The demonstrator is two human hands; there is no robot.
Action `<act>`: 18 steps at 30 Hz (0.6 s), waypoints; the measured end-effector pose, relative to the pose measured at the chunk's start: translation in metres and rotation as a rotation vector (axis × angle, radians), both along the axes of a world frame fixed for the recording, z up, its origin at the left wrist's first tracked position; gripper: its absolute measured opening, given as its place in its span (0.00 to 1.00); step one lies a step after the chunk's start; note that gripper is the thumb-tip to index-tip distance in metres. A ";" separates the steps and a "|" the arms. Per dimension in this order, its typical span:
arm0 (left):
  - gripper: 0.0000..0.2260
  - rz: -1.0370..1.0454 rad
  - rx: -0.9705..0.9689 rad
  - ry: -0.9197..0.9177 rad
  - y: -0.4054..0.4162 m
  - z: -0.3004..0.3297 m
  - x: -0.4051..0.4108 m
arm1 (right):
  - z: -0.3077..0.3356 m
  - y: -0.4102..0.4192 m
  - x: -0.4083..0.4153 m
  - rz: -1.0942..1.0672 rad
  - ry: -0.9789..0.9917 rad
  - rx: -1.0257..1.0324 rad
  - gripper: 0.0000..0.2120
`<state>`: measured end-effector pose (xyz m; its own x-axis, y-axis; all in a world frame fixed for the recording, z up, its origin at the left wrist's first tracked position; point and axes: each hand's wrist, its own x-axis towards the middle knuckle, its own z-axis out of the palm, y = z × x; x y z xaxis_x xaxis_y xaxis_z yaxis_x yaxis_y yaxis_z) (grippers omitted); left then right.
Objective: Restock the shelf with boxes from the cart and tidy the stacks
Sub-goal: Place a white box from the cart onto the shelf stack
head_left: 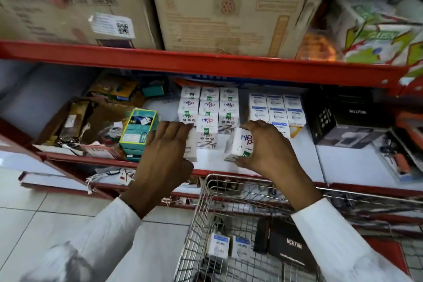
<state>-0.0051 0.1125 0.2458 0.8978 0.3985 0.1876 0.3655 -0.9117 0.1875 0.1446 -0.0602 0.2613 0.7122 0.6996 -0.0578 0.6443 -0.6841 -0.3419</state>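
We see the left hand point(168, 144) flat, fingers spread, pressing the near-left white box stack point(191, 144) on the shelf point(263, 167). The right hand point(266, 144) curls around a tilted white box point(240, 144) beside it, above the cart point(206, 201).

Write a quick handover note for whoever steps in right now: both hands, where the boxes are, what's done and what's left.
Left hand: flat against the front left white box, pushing or steadying it; no grasp visible.
Right hand: closed around a tilted white box at the shelf's front edge.
Done: white boxes stand in rows behind the hands, with a blue-labelled group to their right.
Left: straighten and seat the tilted box, then shelve the two blue-labelled boxes and the black box waiting in the cart.
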 end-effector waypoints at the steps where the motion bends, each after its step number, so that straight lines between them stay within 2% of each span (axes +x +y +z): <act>1: 0.35 0.016 0.006 0.008 0.008 -0.004 0.005 | -0.004 0.008 0.005 0.002 -0.017 -0.003 0.42; 9: 0.33 0.072 0.028 0.101 0.054 -0.056 0.054 | -0.052 0.051 0.044 0.001 -0.082 -0.077 0.40; 18: 0.34 0.036 -0.089 0.092 0.071 -0.091 0.080 | -0.083 0.066 0.062 0.011 -0.065 -0.080 0.40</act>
<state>0.0753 0.1834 0.1551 0.8942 0.4425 0.0674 0.4175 -0.8789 0.2308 0.2063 0.0061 0.1780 0.7085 0.7025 -0.0674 0.6710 -0.7001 -0.2441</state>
